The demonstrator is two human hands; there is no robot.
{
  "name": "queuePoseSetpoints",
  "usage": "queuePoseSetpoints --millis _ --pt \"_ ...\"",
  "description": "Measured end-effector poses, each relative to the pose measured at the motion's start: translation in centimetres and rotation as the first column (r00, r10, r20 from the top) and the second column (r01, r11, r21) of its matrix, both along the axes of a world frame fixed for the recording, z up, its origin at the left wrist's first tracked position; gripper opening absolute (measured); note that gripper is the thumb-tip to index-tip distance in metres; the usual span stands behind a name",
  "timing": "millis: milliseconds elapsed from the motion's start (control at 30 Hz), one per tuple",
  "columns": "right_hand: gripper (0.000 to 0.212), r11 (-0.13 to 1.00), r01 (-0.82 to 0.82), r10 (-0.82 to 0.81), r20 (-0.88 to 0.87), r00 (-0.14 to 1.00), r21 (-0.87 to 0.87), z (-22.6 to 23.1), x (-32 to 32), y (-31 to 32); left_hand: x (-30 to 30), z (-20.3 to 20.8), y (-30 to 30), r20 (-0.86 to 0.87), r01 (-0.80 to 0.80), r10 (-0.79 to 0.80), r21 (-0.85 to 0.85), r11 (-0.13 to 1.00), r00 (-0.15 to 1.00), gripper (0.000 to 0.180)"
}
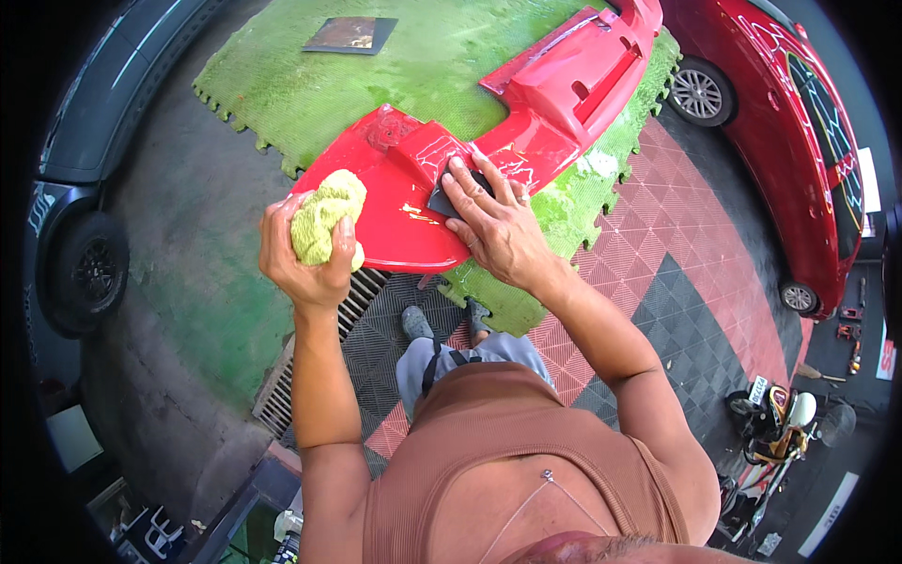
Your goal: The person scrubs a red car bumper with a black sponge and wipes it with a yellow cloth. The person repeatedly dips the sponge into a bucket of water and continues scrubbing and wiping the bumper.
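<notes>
A glossy red car bumper (371,179) lies in front of me, its surface wet in places, with white streaks near its bend. My left hand (318,284) is closed round a bunched yellow-green cloth (324,214) at the bumper's left edge. Whether the cloth touches the bumper, I cannot tell. My right hand (503,230) presses a small black sheet of sandpaper (438,200) against the red surface. Its fingers lie fairly straight over the sheet, with the thumb at the lower edge. Part of the sheet is hidden under the fingers.
Green foam mats (282,89) lie under the bumper, with another dark flat sheet (349,35) on them. A floor drain grate (279,390) runs near my feet. A red car (766,122) stands at right, a dark vehicle (89,122) at left, a motorcycle (775,423) at lower right.
</notes>
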State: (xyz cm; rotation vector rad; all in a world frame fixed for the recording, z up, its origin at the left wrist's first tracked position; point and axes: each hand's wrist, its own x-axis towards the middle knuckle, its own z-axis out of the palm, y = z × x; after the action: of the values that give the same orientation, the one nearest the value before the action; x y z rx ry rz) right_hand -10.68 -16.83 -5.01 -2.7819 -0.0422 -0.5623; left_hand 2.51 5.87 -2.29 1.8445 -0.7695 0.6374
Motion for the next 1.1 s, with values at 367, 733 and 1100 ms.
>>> queuePoseSetpoints --millis 367,733,1100 --pt "0.066 0.998 0.055 -0.056 -0.046 0.997 -0.03 2.5 3.0 2.2 0.9 -0.5 0.7 0.096 0.103 -0.101 -0.014 0.995 0.99 0.044" --pt "0.072 0.978 0.208 -0.208 -0.019 0.978 -0.036 3.8 5.8 3.6 1.1 0.4 0.5 0.049 0.071 -0.076 0.101 0.992 0.996 0.044" --pt "0.072 0.977 0.211 -0.211 0.013 0.977 0.026 2.7 5.1 3.7 0.7 1.1 0.5 0.007 0.056 -0.059 0.218 0.974 0.998 0.046"
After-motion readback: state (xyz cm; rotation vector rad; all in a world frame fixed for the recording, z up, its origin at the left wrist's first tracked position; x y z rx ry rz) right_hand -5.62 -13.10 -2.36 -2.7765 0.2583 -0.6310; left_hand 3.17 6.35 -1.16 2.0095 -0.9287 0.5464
